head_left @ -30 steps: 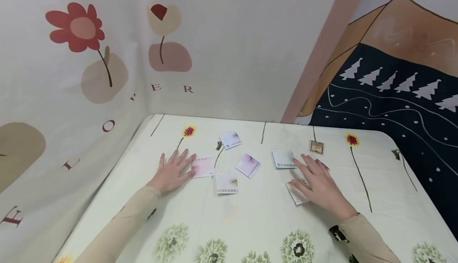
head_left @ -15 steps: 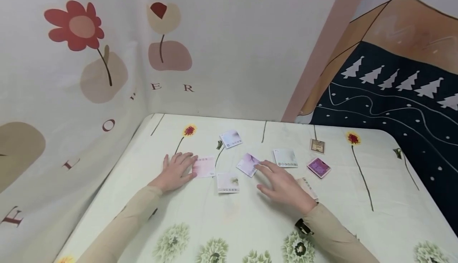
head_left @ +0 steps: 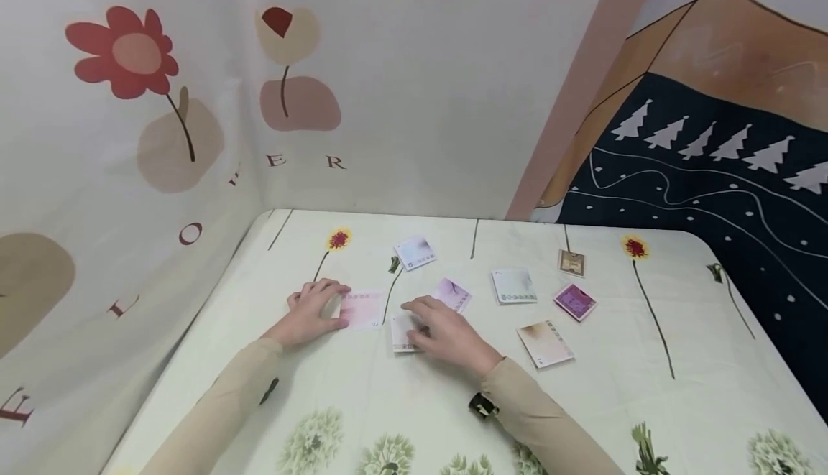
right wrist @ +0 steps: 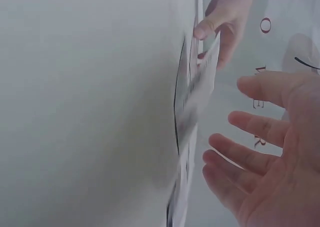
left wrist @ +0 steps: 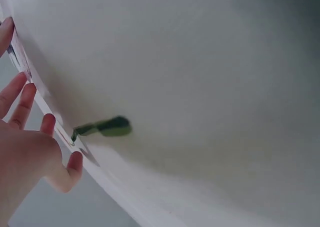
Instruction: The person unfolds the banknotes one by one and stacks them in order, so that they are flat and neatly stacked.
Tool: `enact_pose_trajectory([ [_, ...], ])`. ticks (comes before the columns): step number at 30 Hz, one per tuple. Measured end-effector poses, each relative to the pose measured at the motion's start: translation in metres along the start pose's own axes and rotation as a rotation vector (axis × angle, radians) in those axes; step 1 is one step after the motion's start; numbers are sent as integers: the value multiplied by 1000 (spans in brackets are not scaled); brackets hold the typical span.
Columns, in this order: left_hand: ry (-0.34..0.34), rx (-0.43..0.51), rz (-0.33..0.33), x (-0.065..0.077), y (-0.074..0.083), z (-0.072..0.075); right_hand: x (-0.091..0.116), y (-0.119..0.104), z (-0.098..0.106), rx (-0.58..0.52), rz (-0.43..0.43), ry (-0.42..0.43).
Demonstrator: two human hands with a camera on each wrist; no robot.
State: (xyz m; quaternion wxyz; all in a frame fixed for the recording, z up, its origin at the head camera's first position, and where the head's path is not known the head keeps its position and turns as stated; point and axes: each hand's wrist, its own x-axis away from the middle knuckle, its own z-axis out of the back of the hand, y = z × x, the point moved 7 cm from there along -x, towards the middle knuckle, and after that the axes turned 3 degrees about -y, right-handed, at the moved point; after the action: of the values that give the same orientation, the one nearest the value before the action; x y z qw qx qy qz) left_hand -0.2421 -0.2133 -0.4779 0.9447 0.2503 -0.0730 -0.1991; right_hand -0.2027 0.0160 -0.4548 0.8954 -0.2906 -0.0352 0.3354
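Note:
In the head view, my left hand (head_left: pixel 310 315) is at the left end of a pink card (head_left: pixel 364 309), its thumb and fingers curled at that edge, where a pale strip shows between them. The right wrist view shows this hand's thumb against the paper. My right hand (head_left: pixel 448 333) hovers over a white card (head_left: pixel 400 333) and partly hides it; its fingers are loosely bent and spread, with nothing gripped. A folded white paper (right wrist: pixel 204 79) stands partly raised beyond them in the right wrist view. Just behind this hand lies a purple-printed card (head_left: pixel 456 294), also partly covered.
A bluish card (head_left: pixel 415 253) lies at the back. Rightward are a greenish card (head_left: pixel 514 286), a beige card (head_left: pixel 545 343), a magenta square (head_left: pixel 575 302) and a small brown square (head_left: pixel 572 263). The flower-print cloth (head_left: pixel 608 403) meets printed curtains (head_left: pixel 414 101) at the back.
My right hand has swept left from the beige and greenish cards, past the purple one, to the white card. My left fingers have drawn in from a spread pose at the pink card's edge.

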Motion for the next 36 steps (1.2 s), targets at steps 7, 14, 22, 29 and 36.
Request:
enact_pose_trajectory([
  [7,4,109,-35,-3,3,-1,-22,-13,-18,35,-2,10],
  [14,-42,219,-31,-5,6,-4,-47,-14,-24,0,-94,-19],
  [22,-66,278,-18,-7,5,-8,-61,-2,-28,-128,-178,8],
  [29,-42,352,18,-8,9,-3,-65,5,-29,-305,-253,66],
  [36,-7,414,-11,-12,17,5,-60,6,-23,-425,-271,208],
])
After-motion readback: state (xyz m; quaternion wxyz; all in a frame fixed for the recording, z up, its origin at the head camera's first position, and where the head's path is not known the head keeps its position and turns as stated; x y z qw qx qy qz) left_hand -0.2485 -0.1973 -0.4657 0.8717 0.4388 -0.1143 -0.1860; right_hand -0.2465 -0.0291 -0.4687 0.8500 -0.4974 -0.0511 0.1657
